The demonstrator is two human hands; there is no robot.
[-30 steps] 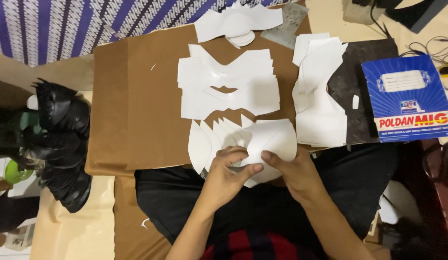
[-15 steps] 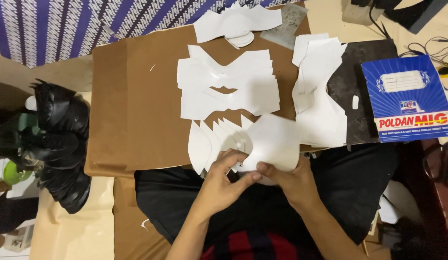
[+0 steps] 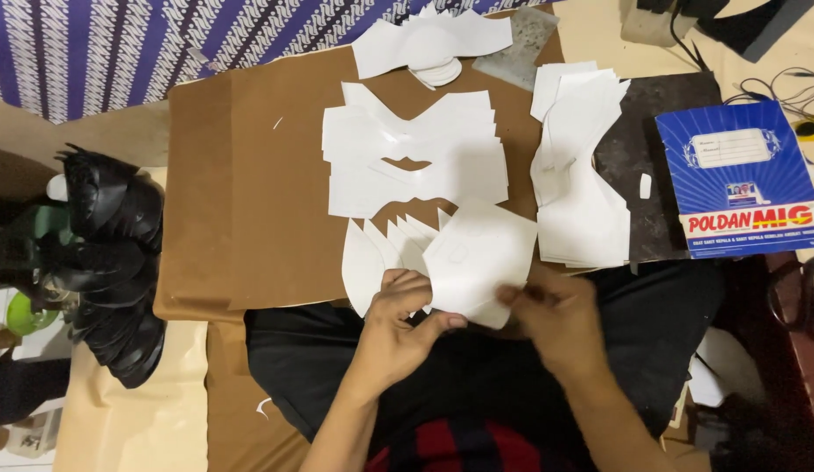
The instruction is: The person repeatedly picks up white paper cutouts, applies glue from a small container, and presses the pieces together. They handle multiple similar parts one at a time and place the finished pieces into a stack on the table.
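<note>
A: White paper cut-out [image 3: 477, 262] pinched by left hand [image 3: 403, 323] and right hand [image 3: 551, 319], over the lap, at the brown board's [image 3: 241, 201] near edge.

B: Progress? Cut stacks [image 3: 416, 162] lie sorted; fanned pieces [image 3: 381, 253] beside the hands look unhandled.

Even, bright overhead light; right hand [image 3: 556, 319] motion-blurred; soft shadows.

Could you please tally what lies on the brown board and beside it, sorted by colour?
White paper piles, the held sheet among them: 5 (upper, middle, right, fanned)
Blue booklet: 1
Black shoe heap: 1
Brown board: 1
Total: 8
Left hand and right hand grip the sheet.
</note>
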